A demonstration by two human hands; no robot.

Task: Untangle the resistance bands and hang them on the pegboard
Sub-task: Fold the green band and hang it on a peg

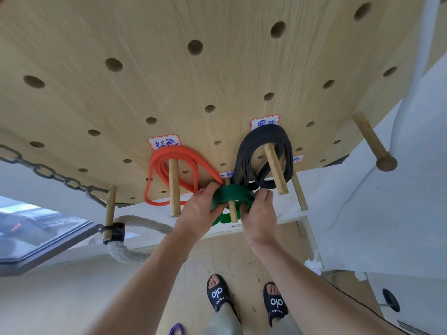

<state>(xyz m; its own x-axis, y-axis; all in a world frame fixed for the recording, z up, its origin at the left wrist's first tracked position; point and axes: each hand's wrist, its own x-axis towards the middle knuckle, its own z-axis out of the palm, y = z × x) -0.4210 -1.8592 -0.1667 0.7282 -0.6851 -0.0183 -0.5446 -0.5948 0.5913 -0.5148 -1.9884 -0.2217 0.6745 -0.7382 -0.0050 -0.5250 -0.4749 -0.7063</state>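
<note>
Both hands grip the coiled green resistance band [232, 193] where it sits around a wooden peg [232, 209] on the pegboard [169, 76]: left hand [200, 211] and right hand [260, 213] have fingers curled round its sides. Orange band [169, 165] and black band [263, 158] hang on neighbouring pegs. A purple band [176, 329] lies on the floor.

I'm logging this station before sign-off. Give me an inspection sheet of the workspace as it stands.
Surface: wooden pegboard, many open holes, handwritten labels.
Job's things: orange band and black band each hang coiled on their own peg; green band is looped over the middle peg.
Clutter: purple band on the floor.
Grip: left hand and right hand both hold the green band.
Cables: chain and thick rope on a left peg.
Surroundings: white wall, window at left, person's sandalled feet.
</note>
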